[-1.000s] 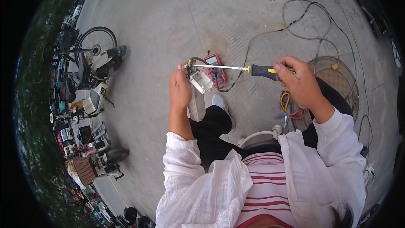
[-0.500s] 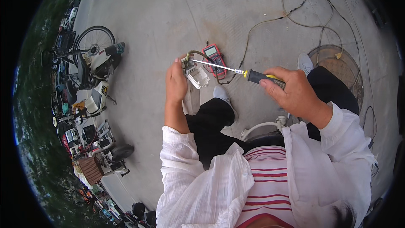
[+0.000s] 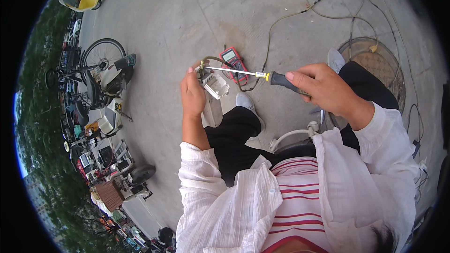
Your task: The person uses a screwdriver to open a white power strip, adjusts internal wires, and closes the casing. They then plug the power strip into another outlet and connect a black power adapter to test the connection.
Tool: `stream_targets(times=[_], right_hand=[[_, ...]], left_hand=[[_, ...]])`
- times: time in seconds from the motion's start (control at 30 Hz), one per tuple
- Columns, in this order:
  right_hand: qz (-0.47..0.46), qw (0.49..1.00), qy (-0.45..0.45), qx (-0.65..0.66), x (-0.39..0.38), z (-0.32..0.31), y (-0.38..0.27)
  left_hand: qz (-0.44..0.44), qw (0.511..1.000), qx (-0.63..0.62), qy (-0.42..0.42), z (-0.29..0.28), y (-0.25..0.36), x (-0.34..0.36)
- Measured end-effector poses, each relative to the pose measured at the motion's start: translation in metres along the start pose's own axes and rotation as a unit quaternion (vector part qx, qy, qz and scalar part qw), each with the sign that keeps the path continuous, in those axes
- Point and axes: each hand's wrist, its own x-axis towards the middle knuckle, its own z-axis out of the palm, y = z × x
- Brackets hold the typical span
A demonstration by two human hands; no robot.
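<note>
The right hand (image 3: 321, 86) has its fingers clamped around a dark-handled screwdriver (image 3: 277, 79), which reaches leftward from them to a white plastic housing (image 3: 216, 86). The left hand (image 3: 193, 94) has its fingers closed on that housing, just right of them; farther right, on the ground (image 3: 164, 23), lies a red multimeter (image 3: 229, 57).

The screwdriver handle (image 3: 282, 81) is grey and yellow, the multimeter (image 3: 229, 56) red-edged, the shirt (image 3: 236, 206) white, the undershirt (image 3: 296, 206) red-striped.
</note>
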Motion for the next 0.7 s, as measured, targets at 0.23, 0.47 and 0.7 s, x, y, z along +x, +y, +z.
stream_targets(times=[0.23,0.47,0.7], right_hand=[[0.003,0.999,0.045,0.022,-0.004,-0.027,-0.026],[-0.127,0.967,0.038,0.218,0.017,-0.010,-0.007],[-0.105,0.982,0.056,0.144,0.032,0.026,-0.010]], left_hand=[[-0.168,0.953,-0.250,0.021,0.000,0.000,0.015],[-0.199,0.808,-0.536,-0.145,0.012,0.018,0.004],[-0.230,0.745,-0.547,-0.305,0.050,0.030,-0.019]])
